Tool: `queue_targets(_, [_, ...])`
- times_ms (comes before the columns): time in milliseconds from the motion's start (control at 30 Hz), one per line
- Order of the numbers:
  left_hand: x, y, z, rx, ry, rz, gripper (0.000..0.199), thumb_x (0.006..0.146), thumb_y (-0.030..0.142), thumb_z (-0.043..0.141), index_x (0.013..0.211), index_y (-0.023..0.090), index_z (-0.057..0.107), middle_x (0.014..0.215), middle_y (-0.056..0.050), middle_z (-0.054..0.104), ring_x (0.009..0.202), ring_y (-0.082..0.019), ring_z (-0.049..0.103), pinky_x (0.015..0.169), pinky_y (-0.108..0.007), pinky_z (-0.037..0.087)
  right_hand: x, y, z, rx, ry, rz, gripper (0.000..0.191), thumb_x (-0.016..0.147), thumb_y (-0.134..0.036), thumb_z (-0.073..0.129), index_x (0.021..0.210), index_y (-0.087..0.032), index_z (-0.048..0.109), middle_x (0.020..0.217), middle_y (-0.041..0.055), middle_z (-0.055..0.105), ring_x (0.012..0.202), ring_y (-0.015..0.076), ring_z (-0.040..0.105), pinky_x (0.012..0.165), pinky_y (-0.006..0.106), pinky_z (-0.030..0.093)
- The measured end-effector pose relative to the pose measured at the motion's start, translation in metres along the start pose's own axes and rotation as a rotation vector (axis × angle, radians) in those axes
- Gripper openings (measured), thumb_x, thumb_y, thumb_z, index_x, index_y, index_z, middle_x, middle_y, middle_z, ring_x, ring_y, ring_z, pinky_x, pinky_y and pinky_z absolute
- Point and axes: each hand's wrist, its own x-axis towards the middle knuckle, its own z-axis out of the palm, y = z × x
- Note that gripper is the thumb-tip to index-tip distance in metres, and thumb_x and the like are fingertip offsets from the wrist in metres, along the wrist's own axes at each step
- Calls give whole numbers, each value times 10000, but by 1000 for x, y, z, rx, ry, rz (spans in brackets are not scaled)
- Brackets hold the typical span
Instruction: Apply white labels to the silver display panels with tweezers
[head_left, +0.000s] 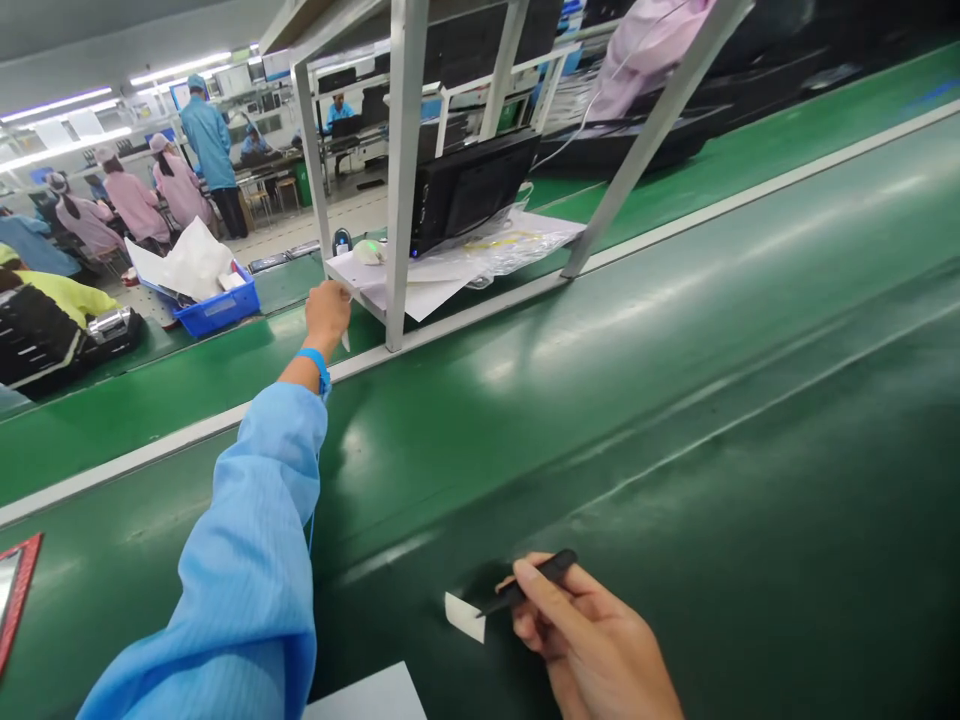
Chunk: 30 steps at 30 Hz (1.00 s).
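My right hand (592, 630) grips black tweezers (525, 585). At their tip is a small off-white label (465, 616), held just above the green surface. My left hand (328, 315) reaches far forward to the near left corner of a white shelf (360, 280). Its fingers are closed, and a thin white strip (346, 338) hangs below them; most of the strip is hidden by the hand. A blue band circles that wrist. At the bottom edge lies part of a white sheet (375, 695).
Metal posts (407, 180) carry the shelf, which holds a black monitor (476, 190), plastic wrap and papers. A blue bin (217, 305) stands beyond my left hand. A red-edged item (22, 590) lies at left. Co-workers sit and stand behind; a pink sleeve (637, 55) shows at upper right.
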Motion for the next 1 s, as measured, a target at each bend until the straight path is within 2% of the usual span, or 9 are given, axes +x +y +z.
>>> queue_targets(100, [9,-10,-23,-21,62,-76,312,1019,435,673,1151,154,701,1249,-104,697,1243,-277,637,1120,-531,488,1,1,-2,-6,7,-8,600,531,-605,1045,856,-186,764,692,36,573,542,135,477,434,209,435])
queue_targets(233, [11,-23,-48,-113,62,-131,294,992,416,715,1100,143,708,1194,-99,717,1186,-264,661,1095,-511,504,3,3,-3,3,25,11,623,490,-598,1063,852,-190,763,688,30,568,549,129,478,437,195,437])
queue_targets(333, [-3,-32,-64,-218,45,-170,296,1000,421,709,1112,147,707,1182,-84,721,1128,-246,682,1040,-486,548,5,4,-1,0,18,-5,622,508,-605,1052,869,-193,757,674,27,566,544,133,481,431,197,432])
queue_targets(433, [-31,-36,-83,-330,11,-213,303,1007,417,708,1138,145,700,1158,-75,720,1047,-225,704,946,-439,603,10,4,-1,17,-1,-27,614,530,-599,1041,872,-188,738,658,27,566,530,142,486,418,213,421])
queue_targets(567, [-83,-38,-120,-471,-32,-256,274,1011,388,713,1133,142,697,1085,-57,729,922,-182,716,833,-369,630,18,-3,-4,37,-53,12,649,506,-587,1042,883,-178,709,647,24,579,516,138,497,416,206,395])
queue_targets(733, [-169,-48,-185,-570,49,-350,206,957,317,770,1023,135,702,889,-2,707,710,-126,656,664,-268,570,28,-14,-6,-122,-95,-43,715,460,-665,988,861,-185,642,649,28,614,481,133,514,409,198,337])
queue_targets(867, [-250,-56,-231,-686,139,-424,404,724,412,904,960,134,732,782,-8,723,601,-136,617,527,-230,464,29,-13,-8,-263,-191,-54,599,527,-666,897,732,-173,626,670,83,650,480,145,547,408,205,330])
queue_targets(933, [-292,-54,-246,-753,177,-444,519,603,494,934,936,143,747,744,-14,727,575,-148,606,501,-229,435,27,-12,-9,-341,-251,-48,522,556,-613,870,688,-173,623,649,93,654,442,147,533,387,203,295])
queue_targets(1000, [-331,-49,-255,-821,199,-460,574,565,553,935,944,159,756,744,-16,735,579,-154,612,509,-231,440,25,-10,-11,-423,-313,-45,434,592,-539,848,669,-170,632,606,87,643,402,143,501,374,199,258])
